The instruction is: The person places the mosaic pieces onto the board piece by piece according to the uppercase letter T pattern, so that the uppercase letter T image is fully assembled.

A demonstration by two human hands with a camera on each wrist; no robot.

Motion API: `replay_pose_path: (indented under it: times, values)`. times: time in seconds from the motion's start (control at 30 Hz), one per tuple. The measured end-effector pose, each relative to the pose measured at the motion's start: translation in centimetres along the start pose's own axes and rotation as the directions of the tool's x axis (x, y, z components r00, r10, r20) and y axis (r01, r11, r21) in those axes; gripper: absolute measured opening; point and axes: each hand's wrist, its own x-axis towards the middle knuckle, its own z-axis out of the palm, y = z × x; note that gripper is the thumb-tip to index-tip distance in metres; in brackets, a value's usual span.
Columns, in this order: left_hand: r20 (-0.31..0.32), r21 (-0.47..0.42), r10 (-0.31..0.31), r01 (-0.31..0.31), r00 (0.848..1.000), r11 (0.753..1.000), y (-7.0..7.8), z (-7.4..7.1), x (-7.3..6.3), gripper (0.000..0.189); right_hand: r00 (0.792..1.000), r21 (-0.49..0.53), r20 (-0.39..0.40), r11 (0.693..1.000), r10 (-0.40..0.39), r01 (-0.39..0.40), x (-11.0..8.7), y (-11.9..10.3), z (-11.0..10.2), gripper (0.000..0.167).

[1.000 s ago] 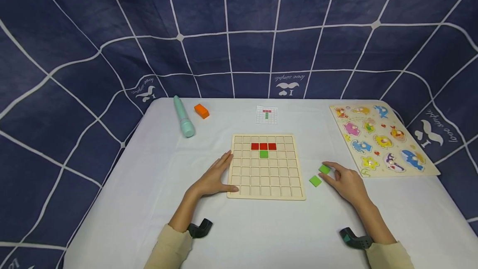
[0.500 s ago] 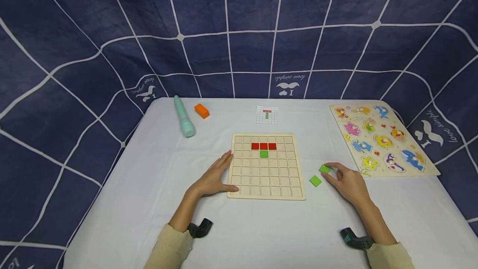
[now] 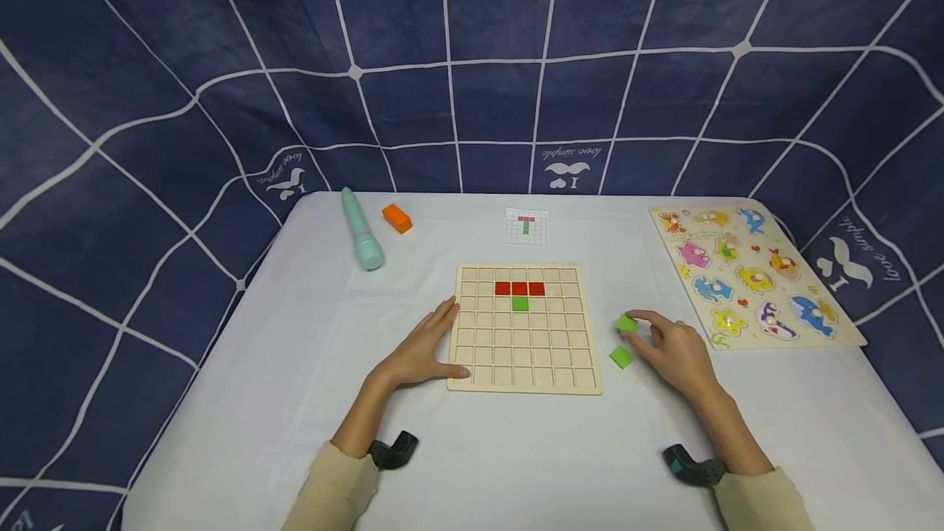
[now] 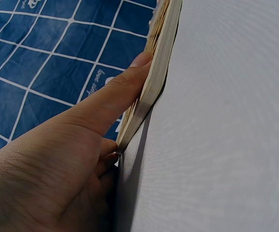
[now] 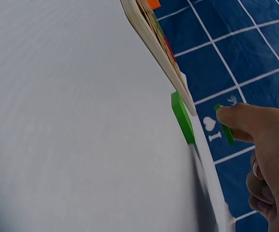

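A pale wooden grid board [image 3: 490,355] lies in the middle of the white table. Three red tiles [image 3: 519,288] fill a row of cells in it, and one green tile [image 3: 519,303] sits directly under the middle red one. My left hand [image 3: 415,351] rests along the board's left side, fingers straight at the edge and thumb [image 4: 130,82] over the near corner. To the board's right, my right hand [image 3: 676,352] pinches a second green tile [image 5: 227,132] between thumb and forefinger, raised above the tabletop. A third green tile [image 3: 621,357] lies flat on the table close by.
A small pattern card [image 3: 526,228] with a red and green T lies behind the board. At the back left are a mint-green tube-shaped object [image 3: 362,232] and an orange block [image 3: 397,218]. An animal knob puzzle [image 3: 748,277] lies at the right.
My right hand has lifted the green tile off the table and moved it slightly left, toward the board. My left hand stays at the board's edge.
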Motion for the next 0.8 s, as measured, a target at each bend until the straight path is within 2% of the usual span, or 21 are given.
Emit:
replay_pose_path:
  times: [0.3, 0.53, 0.8]
  values:
    - [-0.014, -0.001, 0.006, -0.006, 1.0, 1.0, -0.2, 0.2, 0.1, 0.117, 0.994, 0.036, 0.06, 0.996, -0.087, 0.085, 1.9, -3.3, 2.4, 0.031]
    - [-0.008, 0.007, 0.002, -0.002, 1.0, 1.0, -0.1, 0.1, 0.0, 0.115, 0.978, 0.09, 0.11, 0.981, -0.179, 0.169, 3.5, -6.7, 4.7, 0.031]
    - [-0.012, 0.001, 0.009, -0.009, 1.0, 1.0, 0.1, 0.1, -0.1, 0.114, 0.96, 0.163, 0.142, 0.963, -0.24, 0.216, 4.5, -8.9, 7.1, 0.03]
